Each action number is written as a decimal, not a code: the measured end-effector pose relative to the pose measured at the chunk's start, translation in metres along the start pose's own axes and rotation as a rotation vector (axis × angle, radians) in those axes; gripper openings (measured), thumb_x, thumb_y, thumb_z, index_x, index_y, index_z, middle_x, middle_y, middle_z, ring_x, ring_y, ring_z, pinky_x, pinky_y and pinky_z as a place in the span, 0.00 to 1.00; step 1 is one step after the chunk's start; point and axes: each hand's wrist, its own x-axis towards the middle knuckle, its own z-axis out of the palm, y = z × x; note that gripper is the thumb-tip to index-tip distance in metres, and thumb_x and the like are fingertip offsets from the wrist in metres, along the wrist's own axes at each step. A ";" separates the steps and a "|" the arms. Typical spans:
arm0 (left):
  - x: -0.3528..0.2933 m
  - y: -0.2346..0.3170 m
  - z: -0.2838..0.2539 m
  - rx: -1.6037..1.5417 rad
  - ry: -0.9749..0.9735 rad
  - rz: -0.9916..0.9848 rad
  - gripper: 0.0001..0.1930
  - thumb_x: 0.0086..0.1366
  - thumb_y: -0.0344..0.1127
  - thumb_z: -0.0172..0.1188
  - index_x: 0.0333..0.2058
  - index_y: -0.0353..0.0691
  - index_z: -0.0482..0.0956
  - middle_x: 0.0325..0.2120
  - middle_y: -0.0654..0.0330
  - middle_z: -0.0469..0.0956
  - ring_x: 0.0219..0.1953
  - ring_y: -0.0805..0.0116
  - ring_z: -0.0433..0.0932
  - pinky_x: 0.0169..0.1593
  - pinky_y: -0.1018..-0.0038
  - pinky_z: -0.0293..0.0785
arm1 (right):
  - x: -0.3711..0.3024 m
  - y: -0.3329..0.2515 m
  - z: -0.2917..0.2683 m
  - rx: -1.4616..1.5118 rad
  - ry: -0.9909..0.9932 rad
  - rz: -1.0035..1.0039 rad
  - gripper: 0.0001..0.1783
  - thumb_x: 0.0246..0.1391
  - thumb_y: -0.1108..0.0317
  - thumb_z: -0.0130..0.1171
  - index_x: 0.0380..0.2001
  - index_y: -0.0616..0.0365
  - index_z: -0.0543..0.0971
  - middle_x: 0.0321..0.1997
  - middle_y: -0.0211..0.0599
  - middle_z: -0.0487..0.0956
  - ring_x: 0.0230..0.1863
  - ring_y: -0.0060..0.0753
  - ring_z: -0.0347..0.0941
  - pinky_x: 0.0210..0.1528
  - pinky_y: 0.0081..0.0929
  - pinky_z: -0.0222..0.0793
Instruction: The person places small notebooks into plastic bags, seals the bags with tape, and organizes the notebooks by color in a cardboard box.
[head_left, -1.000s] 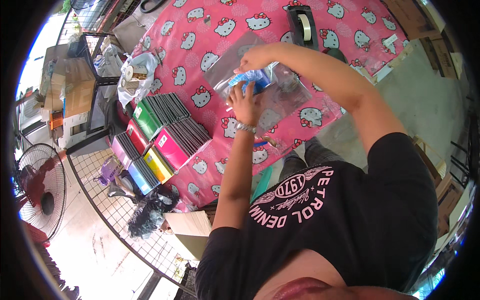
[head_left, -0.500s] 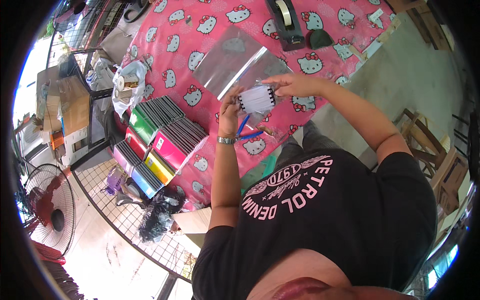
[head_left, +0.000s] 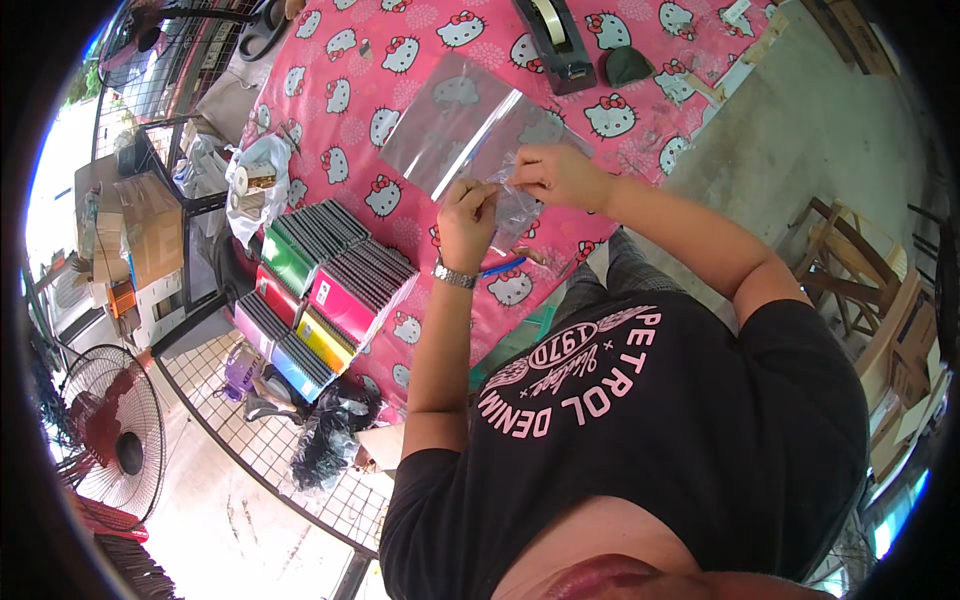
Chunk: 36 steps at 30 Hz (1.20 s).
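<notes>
1. From my remote station: left hand drawn narrow, thumb and fingers pinched on crumpled clear plastic
2. Right hand likewise narrow, fingertips pinching the same plastic from the other side; the hands are just beside each other
3. Location: the plastic is at the near side of the table, between the hands; I cannot tell whether it touches the pink cover, nor whether anything is inside it
4. Just beyond the hands, a clear sheet lies flat, with a bright glare strip across it
5. Progress, done: spiral notebooks stand sorted by colour in packed rows, left of the hands, neither hand touching them
6. Progress, left: the plastic is not yet set down, so I judge this piece of handling part-way; whether it is closed, I cannot tell
7. Around: tape dispenser beyond the right hand, apart from it, no tape visibly drawn out; blue tool near the table's close edge, partly hidden, untouched
</notes>
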 end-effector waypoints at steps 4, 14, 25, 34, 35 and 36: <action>-0.009 0.000 -0.023 -0.084 -0.101 0.182 0.14 0.48 0.22 0.62 0.37 0.37 0.81 0.33 0.58 0.75 0.37 0.60 0.75 0.40 0.71 0.73 | -0.012 -0.006 -0.014 -0.097 -0.023 -0.230 0.15 0.40 0.67 0.63 0.36 0.56 0.79 0.38 0.36 0.73 0.42 0.40 0.70 0.42 0.36 0.68; -0.023 -0.030 0.010 -0.164 0.091 0.010 0.11 0.44 0.29 0.70 0.30 0.42 0.84 0.39 0.58 0.72 0.39 0.63 0.72 0.39 0.71 0.71 | -0.022 -0.018 0.026 -0.120 0.307 0.030 0.11 0.39 0.60 0.65 0.26 0.51 0.77 0.44 0.31 0.69 0.47 0.37 0.66 0.50 0.42 0.56; 0.000 0.002 -0.001 0.343 0.113 -0.118 0.10 0.40 0.41 0.70 0.25 0.49 0.85 0.42 0.67 0.74 0.47 0.62 0.66 0.52 0.55 0.52 | 0.033 0.025 -0.028 0.282 0.363 0.408 0.14 0.45 0.56 0.64 0.27 0.56 0.81 0.35 0.36 0.77 0.38 0.35 0.73 0.42 0.33 0.65; 0.024 -0.007 -0.018 0.176 -0.131 -0.134 0.19 0.39 0.42 0.73 0.35 0.50 0.84 0.36 0.66 0.79 0.47 0.63 0.67 0.52 0.59 0.54 | 0.017 0.113 -0.053 0.153 0.754 0.501 0.13 0.51 0.63 0.61 0.25 0.64 0.79 0.22 0.34 0.77 0.21 0.24 0.67 0.24 0.26 0.63; 0.022 -0.014 -0.020 0.143 -0.133 -0.112 0.20 0.39 0.41 0.74 0.35 0.50 0.84 0.36 0.66 0.79 0.47 0.63 0.68 0.52 0.59 0.56 | 0.007 0.104 -0.042 0.318 0.741 0.496 0.11 0.52 0.65 0.59 0.25 0.63 0.79 0.22 0.32 0.75 0.20 0.23 0.65 0.23 0.24 0.61; 0.021 -0.020 -0.019 0.090 -0.114 -0.094 0.20 0.39 0.41 0.74 0.35 0.50 0.84 0.35 0.66 0.79 0.47 0.63 0.68 0.52 0.60 0.58 | -0.012 0.102 -0.026 0.479 0.731 0.492 0.09 0.53 0.67 0.58 0.25 0.62 0.78 0.22 0.30 0.74 0.19 0.21 0.63 0.22 0.22 0.60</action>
